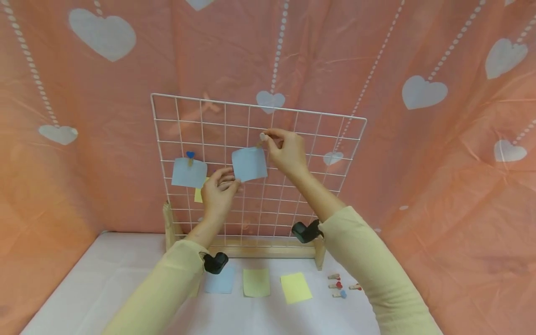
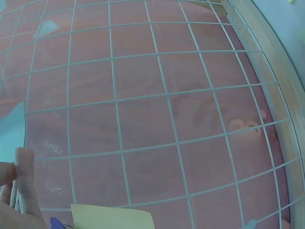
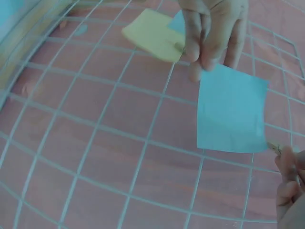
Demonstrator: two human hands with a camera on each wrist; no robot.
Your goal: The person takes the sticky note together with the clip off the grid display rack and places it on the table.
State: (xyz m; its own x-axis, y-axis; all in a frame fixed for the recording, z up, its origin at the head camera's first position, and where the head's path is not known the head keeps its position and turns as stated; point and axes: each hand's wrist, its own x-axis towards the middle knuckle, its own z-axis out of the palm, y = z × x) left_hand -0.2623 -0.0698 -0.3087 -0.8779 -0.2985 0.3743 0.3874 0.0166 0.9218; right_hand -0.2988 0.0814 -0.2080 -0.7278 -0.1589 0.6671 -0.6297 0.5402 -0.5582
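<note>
My left hand (image 1: 217, 190) pinches the lower left corner of a light blue sticky note (image 1: 250, 164) in front of the white wire grid. At the note's upper right corner, my right hand (image 1: 289, 151) holds a small wooden clothespin (image 1: 260, 143) with a pale round top between thumb and forefinger. In the right wrist view, the clothespin (image 3: 274, 147) touches the corner of the note (image 3: 232, 109); whether it bites a wire cannot be told. Only part of the left hand (image 2: 24, 191) and the note's edge (image 2: 13, 136) show in the left wrist view.
Another blue note (image 1: 184, 176) hangs at the grid's left under a blue-heart clothespin (image 1: 190, 154). A yellow note (image 1: 198, 195) is partly behind the left hand. A wooden base (image 1: 268, 252) supports the grid. Blue, green and yellow notes (image 1: 296, 288) and several clothespins (image 1: 336, 285) lie on the table.
</note>
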